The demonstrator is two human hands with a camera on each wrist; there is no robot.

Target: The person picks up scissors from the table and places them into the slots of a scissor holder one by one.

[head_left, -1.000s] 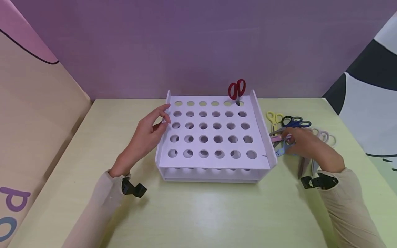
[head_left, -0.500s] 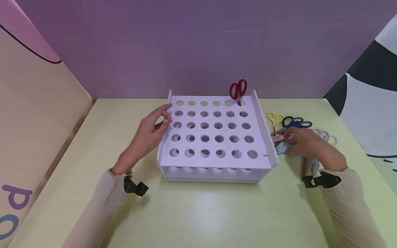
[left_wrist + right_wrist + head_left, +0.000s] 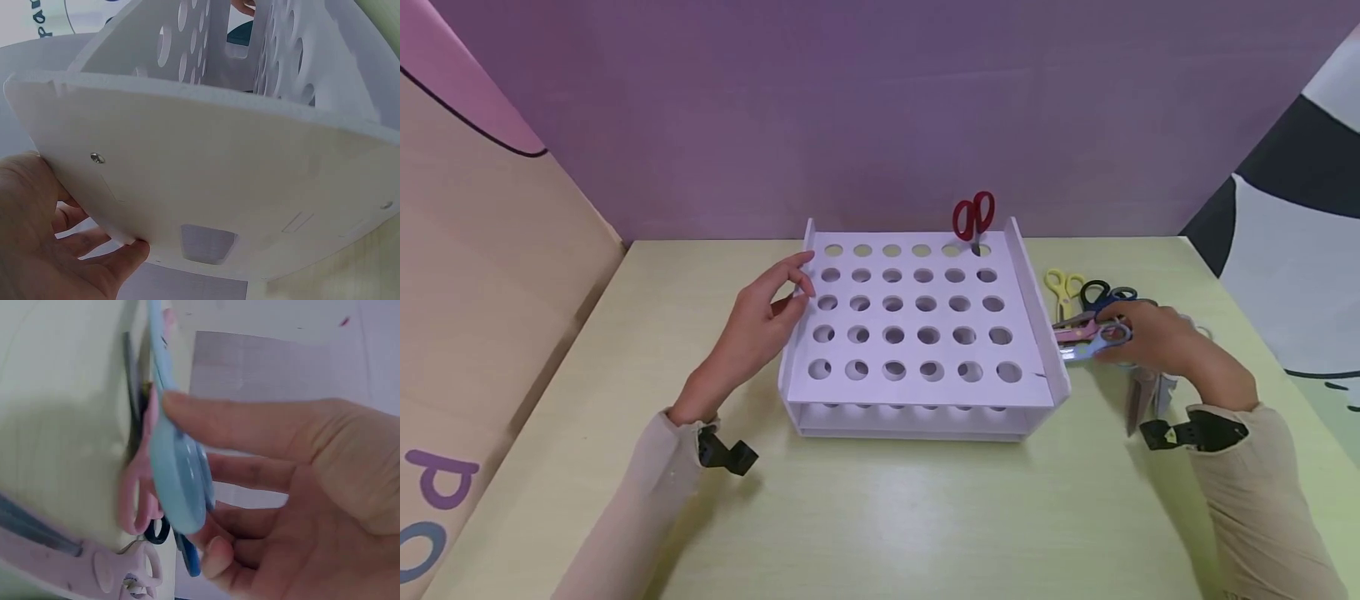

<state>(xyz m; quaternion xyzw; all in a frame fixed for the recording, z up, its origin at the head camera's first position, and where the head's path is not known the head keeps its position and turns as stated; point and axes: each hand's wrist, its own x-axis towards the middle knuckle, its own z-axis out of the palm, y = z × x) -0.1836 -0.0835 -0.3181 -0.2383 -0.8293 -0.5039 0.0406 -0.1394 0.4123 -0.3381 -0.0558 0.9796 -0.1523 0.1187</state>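
Two bare hands work over a pale surface (image 3: 895, 508). On the near right, grey blades (image 3: 1141, 402) show below the right hand (image 3: 1157, 337). Mid-scene stands a white rack (image 3: 910, 319) with rows of round holes; the left hand (image 3: 760, 321), fingers bent, lightly holds the edge of its left side panel. Just right of the rack, the right hand pinches the light blue scissors (image 3: 175, 481) by the handles, blades pointing left. Pink scissors (image 3: 142, 464) lie close beside them, with dark blue scissors (image 3: 1112, 303) and yellow scissors (image 3: 1065, 296) farther back. In the far right hole, red scissors (image 3: 974, 218) stand handles up before a purple wall (image 3: 850, 125). The step in hand looks like picking up the light blue pair; the next move would call for lifting it clear of the pink pair, then turning the blades down if it is to stand like the red one
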